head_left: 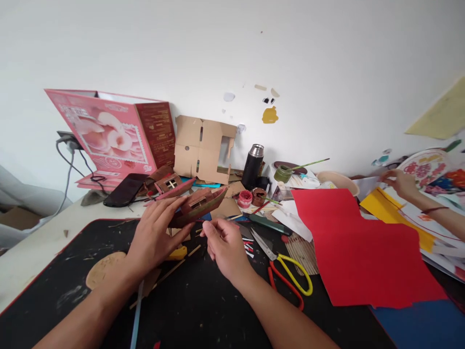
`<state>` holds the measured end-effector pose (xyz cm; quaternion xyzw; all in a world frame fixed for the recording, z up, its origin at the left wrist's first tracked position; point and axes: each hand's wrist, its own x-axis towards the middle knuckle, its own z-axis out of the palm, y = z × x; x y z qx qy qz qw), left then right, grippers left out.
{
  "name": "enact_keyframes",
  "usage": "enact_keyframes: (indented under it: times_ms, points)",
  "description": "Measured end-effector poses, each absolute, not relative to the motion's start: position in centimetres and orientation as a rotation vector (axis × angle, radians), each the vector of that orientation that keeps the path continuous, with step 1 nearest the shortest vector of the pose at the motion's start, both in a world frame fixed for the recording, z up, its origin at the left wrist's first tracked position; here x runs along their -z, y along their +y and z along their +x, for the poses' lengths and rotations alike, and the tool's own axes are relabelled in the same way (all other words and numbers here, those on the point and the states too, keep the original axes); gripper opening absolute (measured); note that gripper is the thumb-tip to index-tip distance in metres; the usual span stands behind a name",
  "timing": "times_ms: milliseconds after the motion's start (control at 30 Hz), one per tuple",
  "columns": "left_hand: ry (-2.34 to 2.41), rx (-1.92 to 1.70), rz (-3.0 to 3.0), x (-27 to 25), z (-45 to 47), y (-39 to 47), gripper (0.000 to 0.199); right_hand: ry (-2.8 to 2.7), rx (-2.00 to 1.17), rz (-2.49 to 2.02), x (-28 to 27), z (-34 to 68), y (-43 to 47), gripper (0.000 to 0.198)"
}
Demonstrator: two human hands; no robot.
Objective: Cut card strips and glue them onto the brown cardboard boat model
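1. Steadying the small reddish-brown model boat with a green-edged hull (pixel 204 205) appears to be the step in hand; it sits at the dial's centre, above the near edge of the clutter.
2. The left hand (pixel 154 232) grasps it from seven o'clock, fingers over the top, thumb beneath.
3. The right hand (pixel 227 245), at five o'clock, has its fingers curled and thumb near the index finger; whether it pinches anything I cannot tell.
4. Judging from this pose, the next move calls for a firm hull and light, precise fingertips.
5. Counting boats: two, including a pinkish-red model boat with a cross-barred window (pixel 170 184) at ten o'clock.
6. Counting paint jars: three; a small red jar (pixel 245 198) and a small brown jar (pixel 259 197) near three o'clock, a green jar (pixel 282 174) beyond, toward two.
7. One pair of metal scissors with yellow and red handles (pixel 269 252) lies at four o'clock.
8. One large bright-red sheet (pixel 363 252) spreads between three and four.
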<state>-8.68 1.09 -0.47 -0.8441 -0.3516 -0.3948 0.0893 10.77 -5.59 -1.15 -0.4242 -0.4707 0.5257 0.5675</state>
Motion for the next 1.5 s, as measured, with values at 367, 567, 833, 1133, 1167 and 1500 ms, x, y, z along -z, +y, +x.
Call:
enact_keyframes:
  times_ms: [367, 567, 833, 1133, 1167, 1500]
  points:
    - [-1.047, 1.169, -2.479, 0.2, -8.7, 0.8, 0.064, -1.18, -1.118, -1.056, 1.1, 11.2, -5.7, 0.056]
    - [-1.086, 1.22, -2.491, 0.4, -9.1, 1.0, 0.059, -1.184, -1.1, -1.09, 1.1, 11.6, -5.6, 0.056]
    - [-1.284, 1.314, -2.368, -0.8, -9.3, 1.3, 0.053, -1.225, -1.089, -1.099, 0.8, 11.6, -6.0, 0.051]
    - [-1.538, 1.44, -2.504, -0.2, -9.2, 0.6, 0.057, -1.277, -1.025, -1.132, 0.5, 11.7, -6.2, 0.05]
    - [-1.563, 1.46, -2.519, -0.2, -9.1, 0.5, 0.058, -1.277, -1.022, -1.133, 0.5, 11.7, -6.2, 0.05]
    - [-1.469, 1.431, -2.545, 0.1, -9.1, 0.7, 0.054, -1.287, -1.03, -1.138, 0.4, 11.6, -6.4, 0.048]
